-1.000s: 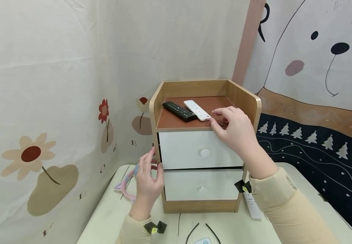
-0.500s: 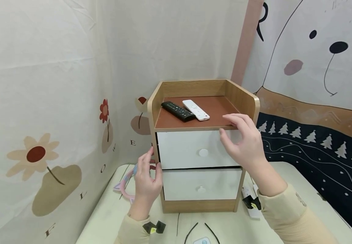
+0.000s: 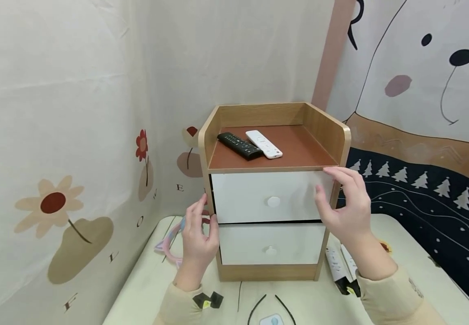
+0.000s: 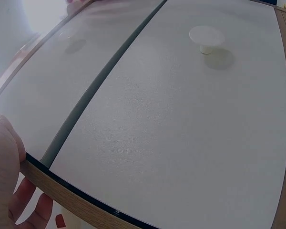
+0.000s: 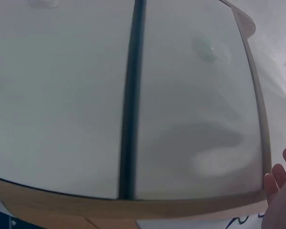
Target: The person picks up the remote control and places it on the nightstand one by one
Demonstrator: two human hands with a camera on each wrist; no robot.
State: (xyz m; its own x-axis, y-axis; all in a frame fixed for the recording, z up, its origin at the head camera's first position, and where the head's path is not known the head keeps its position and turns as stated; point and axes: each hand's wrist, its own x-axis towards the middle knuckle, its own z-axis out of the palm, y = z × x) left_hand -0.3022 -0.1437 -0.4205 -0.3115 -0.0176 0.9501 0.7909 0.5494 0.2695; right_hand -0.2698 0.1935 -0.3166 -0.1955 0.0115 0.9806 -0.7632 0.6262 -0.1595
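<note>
Left hand [image 3: 199, 241], lower centre, fingers upward: pinching cabinet [image 3: 242, 198] edge. Right hand [image 3: 350, 207], centre-right, raised: thumb, fingers apart.

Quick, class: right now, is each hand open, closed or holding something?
Left hand: holding the cabinet by its left edge.
Right hand: open, holding nothing.

R grip [image 3: 346, 205] has moved from beside wht remote [image 3: 264, 144], down & right, to nr cabinet [image 3: 269, 272] R edge.
</note>
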